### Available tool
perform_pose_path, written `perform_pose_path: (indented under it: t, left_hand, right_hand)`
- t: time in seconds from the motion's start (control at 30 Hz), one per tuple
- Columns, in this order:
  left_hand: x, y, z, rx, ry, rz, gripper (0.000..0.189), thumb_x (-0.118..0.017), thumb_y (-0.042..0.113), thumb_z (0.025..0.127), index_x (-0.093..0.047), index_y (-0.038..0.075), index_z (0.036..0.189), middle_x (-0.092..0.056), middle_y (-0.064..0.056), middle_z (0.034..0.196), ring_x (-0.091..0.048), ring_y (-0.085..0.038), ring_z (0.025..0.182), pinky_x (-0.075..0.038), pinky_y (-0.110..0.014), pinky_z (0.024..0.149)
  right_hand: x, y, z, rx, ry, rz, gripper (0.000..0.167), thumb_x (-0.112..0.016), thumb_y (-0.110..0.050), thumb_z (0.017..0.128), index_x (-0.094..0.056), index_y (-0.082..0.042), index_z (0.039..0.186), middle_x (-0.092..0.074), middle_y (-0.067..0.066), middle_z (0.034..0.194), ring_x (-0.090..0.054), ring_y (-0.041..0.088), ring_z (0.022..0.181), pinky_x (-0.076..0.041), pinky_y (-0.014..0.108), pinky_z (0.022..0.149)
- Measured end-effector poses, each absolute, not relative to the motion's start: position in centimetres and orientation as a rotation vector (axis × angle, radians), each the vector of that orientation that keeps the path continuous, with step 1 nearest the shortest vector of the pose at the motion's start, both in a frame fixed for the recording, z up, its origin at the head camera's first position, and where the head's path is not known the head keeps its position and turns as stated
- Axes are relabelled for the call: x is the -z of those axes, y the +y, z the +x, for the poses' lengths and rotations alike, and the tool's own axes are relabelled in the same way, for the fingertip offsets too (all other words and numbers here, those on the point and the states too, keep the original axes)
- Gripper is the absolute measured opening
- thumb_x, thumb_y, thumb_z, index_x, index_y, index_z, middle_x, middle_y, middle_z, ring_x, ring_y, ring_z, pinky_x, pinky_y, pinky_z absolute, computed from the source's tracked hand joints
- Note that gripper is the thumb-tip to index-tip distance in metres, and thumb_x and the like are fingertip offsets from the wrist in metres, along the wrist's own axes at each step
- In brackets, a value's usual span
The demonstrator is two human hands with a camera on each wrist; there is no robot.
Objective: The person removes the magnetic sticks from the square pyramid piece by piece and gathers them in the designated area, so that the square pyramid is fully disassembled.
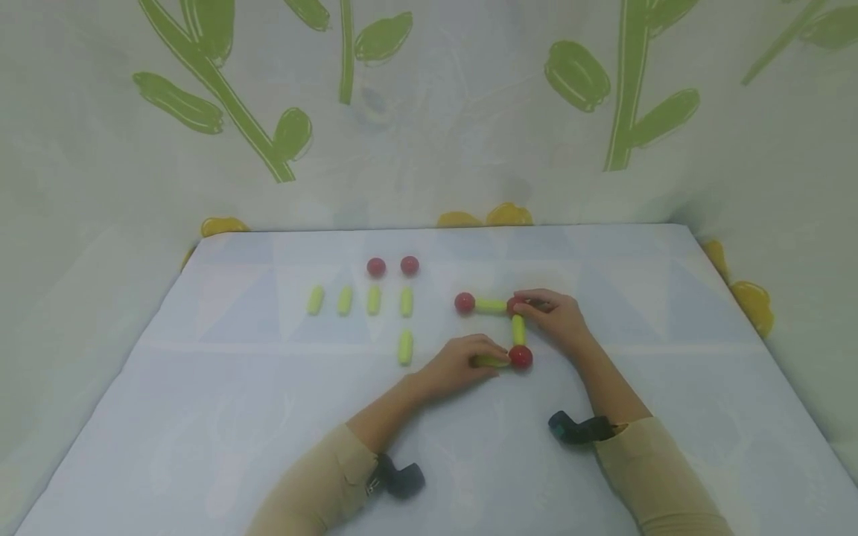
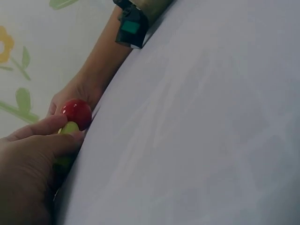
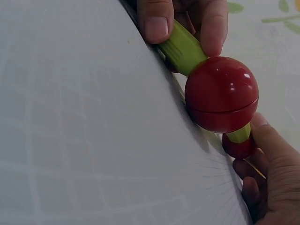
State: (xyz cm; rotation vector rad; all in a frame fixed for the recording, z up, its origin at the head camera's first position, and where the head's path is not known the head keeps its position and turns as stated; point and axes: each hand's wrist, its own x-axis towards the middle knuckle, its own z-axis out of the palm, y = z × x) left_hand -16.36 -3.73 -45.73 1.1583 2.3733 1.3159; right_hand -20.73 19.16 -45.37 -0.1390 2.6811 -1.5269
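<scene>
My left hand (image 1: 462, 365) pinches a yellow-green rod (image 1: 491, 362) whose right end meets a glossy red ball (image 1: 520, 357). In the right wrist view that near ball (image 3: 221, 93) shows large, with the ribbed rod (image 3: 185, 49) against it between my left thumb and fingers. From this ball a second rod (image 1: 519, 330) runs back to another red ball (image 1: 515, 306), which my right hand (image 1: 553, 316) grips between thumb and fingers, partly covering it. A third rod (image 1: 491, 306) leads left from there to a red ball (image 1: 465, 303) at the far corner.
Left of the joined pieces lie several loose rods (image 1: 373, 300), one of them (image 1: 405, 348) nearer my left wrist. Two loose red balls (image 1: 376, 267) (image 1: 410, 266) sit behind them. The pale patterned table (image 1: 201, 417) meets a leaf-printed backdrop (image 1: 429, 149) at its far edge.
</scene>
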Motion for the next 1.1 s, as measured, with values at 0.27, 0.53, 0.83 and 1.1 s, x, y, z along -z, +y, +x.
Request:
perform_pose_path:
  t: [0.27,0.53,0.83,1.1]
  left_hand:
    - [45.4,-4.4,-16.1,-1.097,2.443,1.192,0.037,-0.067,0.016,0.087,-0.063,0.016,0.124,-0.061,0.003,0.127,-0.053,-0.009,0.115,-0.043,-0.019,0.093]
    - [45.2,-5.8,-15.9,-0.985,2.337,1.269,0.052,-0.07,0.018,0.085,-0.054,0.017,0.134,-0.05,0.005,0.139,-0.045,-0.01,0.124,-0.039,-0.022,0.101]
    - [44.4,-7.2,-15.4,-1.02,2.384,1.103,0.066,-0.077,0.028,0.079,-0.049,0.02,0.137,-0.055,0.007,0.13,-0.05,-0.009,0.116,-0.042,-0.024,0.099]
    - [42.9,-9.9,-15.1,-1.144,2.543,0.973,0.06,-0.081,0.027,0.074,-0.056,0.019,0.128,-0.055,0.007,0.12,-0.049,-0.012,0.11,-0.045,-0.03,0.095]
  right_hand:
    - [45.4,19.0,-20.7,1.537,2.663,-0.121,0.05,-0.068,-0.052,0.08,-0.066,-0.016,0.116,-0.065,0.005,0.12,-0.055,0.025,0.118,-0.043,0.047,0.099]
    - [45.3,19.0,-20.6,1.541,2.644,-0.118,0.053,-0.068,-0.054,0.079,-0.066,-0.016,0.116,-0.064,0.005,0.121,-0.055,0.025,0.119,-0.043,0.047,0.099]
    - [45.4,19.0,-20.8,1.508,2.642,-0.088,0.054,-0.067,-0.056,0.079,-0.066,-0.017,0.117,-0.064,0.004,0.122,-0.053,0.024,0.119,-0.043,0.047,0.1]
    - [45.3,19.0,-20.8,1.533,2.622,-0.089,0.053,-0.067,-0.054,0.08,-0.065,-0.017,0.117,-0.063,0.004,0.122,-0.052,0.023,0.119,-0.043,0.046,0.099]
